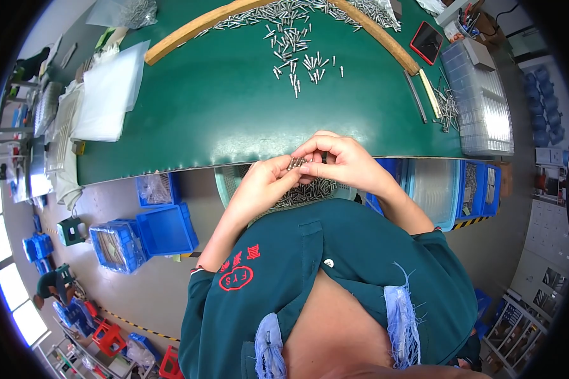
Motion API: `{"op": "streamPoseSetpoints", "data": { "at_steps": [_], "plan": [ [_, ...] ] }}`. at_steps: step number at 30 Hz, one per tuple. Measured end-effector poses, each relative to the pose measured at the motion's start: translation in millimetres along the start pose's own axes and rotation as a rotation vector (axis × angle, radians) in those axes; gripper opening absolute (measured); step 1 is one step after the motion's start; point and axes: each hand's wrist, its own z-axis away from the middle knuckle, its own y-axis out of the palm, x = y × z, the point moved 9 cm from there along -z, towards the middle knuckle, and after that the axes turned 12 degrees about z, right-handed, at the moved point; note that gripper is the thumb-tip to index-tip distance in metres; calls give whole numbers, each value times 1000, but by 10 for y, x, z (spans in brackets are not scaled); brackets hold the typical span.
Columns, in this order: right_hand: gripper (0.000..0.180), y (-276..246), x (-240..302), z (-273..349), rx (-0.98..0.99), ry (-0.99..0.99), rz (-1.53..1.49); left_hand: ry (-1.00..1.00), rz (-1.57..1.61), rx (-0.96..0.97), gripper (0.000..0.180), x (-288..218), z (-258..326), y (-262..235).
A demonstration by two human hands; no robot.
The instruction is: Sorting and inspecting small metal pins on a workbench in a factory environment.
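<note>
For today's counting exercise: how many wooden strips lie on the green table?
2. A long curved wooden strip crosses the far left of the green table; the second strip curves down the far right. Their meeting point is cut off, so they may be one piece.

Shiny metal pins (296, 163); matt green tabletop (234, 107).

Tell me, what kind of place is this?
Probably a factory workbench for sorting or assembling small parts. Heaps of small metal pins lie on a green work table, blue parts bins stand on the floor, and both hands, left hand and right hand, pinch a few pins.
</note>
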Motion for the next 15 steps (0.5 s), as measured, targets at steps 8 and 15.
{"op": "streamPoseSetpoints", "data": {
  "at_steps": [8,15],
  "plan": [
    [12,5,-6,-13,-83,-22,120,-18,15,9,23,-5,-58,23],
    [18,233,-552,-11,37,332,-820,-43,228,114,26,-160,-7,89]
  ]
}}
